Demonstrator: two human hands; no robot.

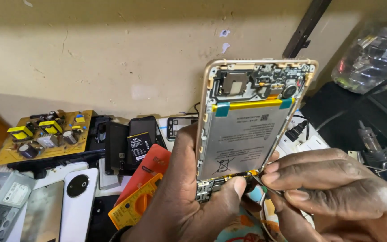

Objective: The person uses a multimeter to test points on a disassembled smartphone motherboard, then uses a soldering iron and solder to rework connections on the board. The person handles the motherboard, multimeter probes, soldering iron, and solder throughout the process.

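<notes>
The left hand (189,197) has a closed grip on an opened phone (251,121), back cover off, held upright in front of the wall (113,54) with its silver battery (242,139) and circuit board facing the camera. The thumb presses just below the battery, at the lower board. The right hand (332,192), just right of that grip, pinches a thin metal tool (265,186), probably tweezers, whose tip touches the phone's bottom edge beside the left thumb.

The tip works right next to the battery; a slip could, I judge, nick the cell or tear a small connector. With only one hand holding the phone in mid-air, a hard push might twist it loose.

Left of the left hand's grip, the desk (312,143) carries a yellow meter (133,208), a red cover (151,168), a white phone back (78,201), dark phones and a brown board with yellow parts (45,134).
</notes>
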